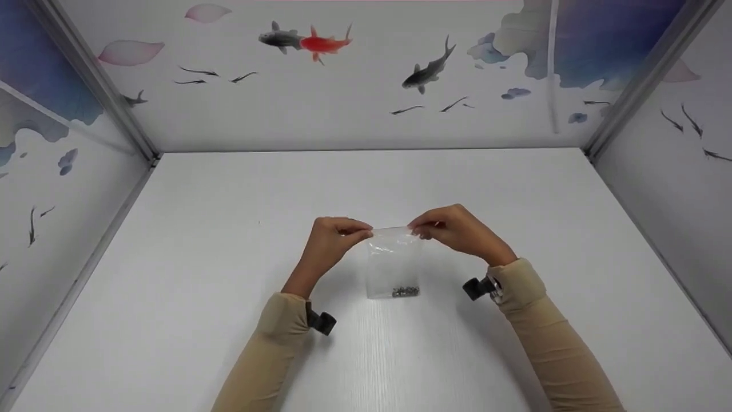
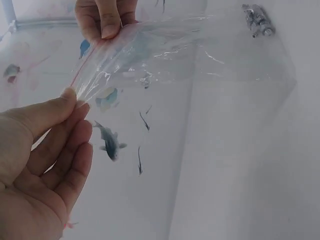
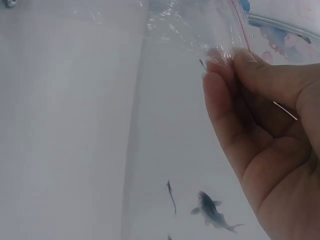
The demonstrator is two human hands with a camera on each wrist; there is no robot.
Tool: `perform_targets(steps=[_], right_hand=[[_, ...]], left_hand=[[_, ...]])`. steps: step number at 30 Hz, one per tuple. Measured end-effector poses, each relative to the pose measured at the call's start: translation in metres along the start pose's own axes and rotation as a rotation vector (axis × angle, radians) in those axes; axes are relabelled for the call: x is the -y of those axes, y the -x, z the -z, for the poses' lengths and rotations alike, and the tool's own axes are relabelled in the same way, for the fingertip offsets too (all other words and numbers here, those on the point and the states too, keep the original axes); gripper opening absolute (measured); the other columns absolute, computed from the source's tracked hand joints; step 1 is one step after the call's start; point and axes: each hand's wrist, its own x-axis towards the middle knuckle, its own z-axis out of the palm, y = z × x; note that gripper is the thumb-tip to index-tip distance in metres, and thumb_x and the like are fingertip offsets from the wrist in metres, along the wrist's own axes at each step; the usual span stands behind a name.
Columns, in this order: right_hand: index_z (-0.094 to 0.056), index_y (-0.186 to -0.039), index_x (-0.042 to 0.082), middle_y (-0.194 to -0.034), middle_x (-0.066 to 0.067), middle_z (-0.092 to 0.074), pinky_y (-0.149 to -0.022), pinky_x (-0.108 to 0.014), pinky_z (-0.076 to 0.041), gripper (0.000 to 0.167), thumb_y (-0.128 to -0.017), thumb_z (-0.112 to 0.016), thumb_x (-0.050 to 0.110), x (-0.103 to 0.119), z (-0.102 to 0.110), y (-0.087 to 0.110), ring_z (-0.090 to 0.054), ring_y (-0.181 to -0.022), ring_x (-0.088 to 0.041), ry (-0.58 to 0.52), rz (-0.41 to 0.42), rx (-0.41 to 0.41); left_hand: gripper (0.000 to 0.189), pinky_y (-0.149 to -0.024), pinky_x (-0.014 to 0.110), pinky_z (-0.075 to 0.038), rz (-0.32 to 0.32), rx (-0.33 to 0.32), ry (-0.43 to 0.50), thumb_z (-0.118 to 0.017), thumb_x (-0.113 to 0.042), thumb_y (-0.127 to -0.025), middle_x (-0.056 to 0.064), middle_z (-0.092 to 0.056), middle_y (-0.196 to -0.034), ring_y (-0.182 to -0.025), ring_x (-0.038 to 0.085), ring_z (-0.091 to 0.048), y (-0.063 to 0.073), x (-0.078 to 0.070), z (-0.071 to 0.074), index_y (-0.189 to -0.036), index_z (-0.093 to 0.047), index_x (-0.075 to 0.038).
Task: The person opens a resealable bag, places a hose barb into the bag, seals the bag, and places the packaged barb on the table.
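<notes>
A clear zip-lock bag (image 1: pixel 392 260) hangs upright between my hands over the middle of the table. My left hand (image 1: pixel 337 237) pinches its top left corner between thumb and fingertips. At the opposite top corner, my right hand (image 1: pixel 457 229) pinches the plastic the same way. A red line (image 2: pixel 82 70) runs along the bag's top edge between the two grips. Small silver metal parts (image 1: pixel 406 292), resembling screws, lie heaped in the bottom right corner of the bag; in the left wrist view they show as a grey cluster (image 2: pixel 259 21).
The white tabletop (image 1: pixel 200 229) spreads around the hands. White panels (image 1: pixel 354 114) printed with fish and petals enclose the back and both sides, joined by grey metal posts (image 1: pixel 108 80). A small black camera (image 1: pixel 323 323) sits on the left wrist, another camera (image 1: pixel 474 288) on the right.
</notes>
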Motion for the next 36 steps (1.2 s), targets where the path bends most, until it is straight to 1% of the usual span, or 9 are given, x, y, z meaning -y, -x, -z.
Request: perform_targets(steps=[3, 7, 15, 18, 22, 28, 32, 34, 36], right_hand=[[-0.074, -0.105, 0.006, -0.102, -0.007, -0.073, -0.076, -0.03, -0.054, 0.017, -0.09, -0.066, 0.009, -0.005, -0.002, -0.008, -0.067, -0.086, -0.016, 0.012, -0.042, -0.028], [-0.074, -0.104, 0.007, -0.101, -0.008, -0.073, -0.077, -0.032, -0.052, 0.016, -0.091, -0.065, 0.01, -0.012, -0.006, -0.018, -0.064, -0.086, -0.017, 0.034, -0.099, -0.063], [-0.073, -0.108, 0.004, -0.101, -0.012, -0.071, -0.071, -0.03, -0.049, 0.019, -0.092, -0.063, 0.009, -0.03, -0.021, -0.035, -0.061, -0.082, -0.02, 0.035, -0.237, -0.131], [-0.071, -0.111, 0.002, -0.101, -0.015, -0.07, -0.07, -0.03, -0.048, 0.021, -0.092, -0.062, 0.008, -0.036, -0.028, -0.04, -0.062, -0.081, -0.022, 0.024, -0.285, -0.164], [-0.067, -0.115, -0.002, -0.1, -0.017, -0.07, -0.071, -0.031, -0.049, 0.024, -0.092, -0.061, 0.006, -0.046, -0.038, -0.045, -0.063, -0.084, -0.024, -0.006, -0.332, -0.197], [-0.062, -0.122, -0.002, -0.104, -0.017, -0.068, -0.077, -0.034, -0.05, 0.03, -0.095, -0.058, 0.009, -0.057, -0.048, -0.046, -0.065, -0.092, -0.027, -0.054, -0.378, -0.185], [-0.052, -0.135, 0.002, -0.126, -0.018, -0.061, -0.086, -0.039, -0.051, 0.04, -0.098, -0.055, 0.017, -0.062, -0.051, -0.041, -0.064, -0.106, -0.03, -0.129, -0.411, -0.121], [-0.045, -0.142, 0.007, -0.14, -0.016, -0.052, -0.094, -0.044, -0.048, 0.048, -0.1, -0.053, 0.026, -0.063, -0.05, -0.038, -0.058, -0.117, -0.031, -0.156, -0.44, -0.074], [-0.037, -0.148, 0.013, -0.151, -0.012, -0.04, -0.105, -0.048, -0.039, 0.055, -0.101, -0.049, 0.036, -0.063, -0.048, -0.035, -0.048, -0.13, -0.032, -0.161, -0.461, -0.02]], left_hand=[[0.015, -0.077, 0.03, -0.054, 0.009, -0.043, -0.03, -0.071, -0.012, -0.086, 0.009, -0.074, -0.096, -0.088, 0.019, -0.069, -0.006, 0.005, -0.004, -0.098, -0.077, -0.004], [0.018, -0.08, 0.033, -0.053, 0.026, -0.068, -0.067, -0.067, -0.009, -0.089, 0.01, -0.073, -0.099, -0.089, 0.022, -0.067, -0.013, 0.013, -0.009, -0.104, -0.075, -0.004], [0.023, -0.079, 0.032, -0.052, 0.141, -0.115, -0.056, -0.065, -0.007, -0.09, 0.01, -0.072, -0.096, -0.086, 0.021, -0.064, -0.028, 0.033, -0.023, -0.112, -0.071, -0.003], [0.025, -0.082, 0.032, -0.052, 0.168, -0.117, -0.058, -0.063, -0.005, -0.091, 0.011, -0.071, -0.096, -0.089, 0.022, -0.064, -0.031, 0.039, -0.027, -0.115, -0.069, -0.003], [0.03, -0.088, 0.033, -0.051, 0.206, -0.064, -0.067, -0.059, -0.005, -0.093, 0.012, -0.07, -0.107, -0.099, 0.023, -0.065, -0.031, 0.047, -0.03, -0.122, -0.065, -0.005], [0.041, -0.105, 0.042, -0.04, 0.308, 0.1, -0.078, -0.054, -0.017, -0.098, 0.012, -0.054, -0.138, -0.127, 0.028, -0.051, -0.028, 0.058, -0.03, -0.139, -0.052, -0.013], [0.044, -0.114, 0.044, -0.027, 0.35, 0.18, -0.12, -0.049, -0.023, -0.1, 0.01, -0.04, -0.151, -0.142, 0.029, -0.034, -0.026, 0.061, -0.027, -0.144, -0.045, -0.016], [0.046, -0.117, 0.042, -0.022, 0.346, 0.186, -0.145, -0.047, -0.024, -0.101, 0.01, -0.035, -0.154, -0.145, 0.027, -0.028, -0.026, 0.061, -0.026, -0.146, -0.042, -0.017], [0.049, -0.117, 0.044, -0.02, 0.324, 0.17, -0.18, -0.047, -0.028, -0.102, 0.011, -0.03, -0.156, -0.146, 0.028, -0.025, -0.025, 0.06, -0.023, -0.149, -0.037, -0.018]])
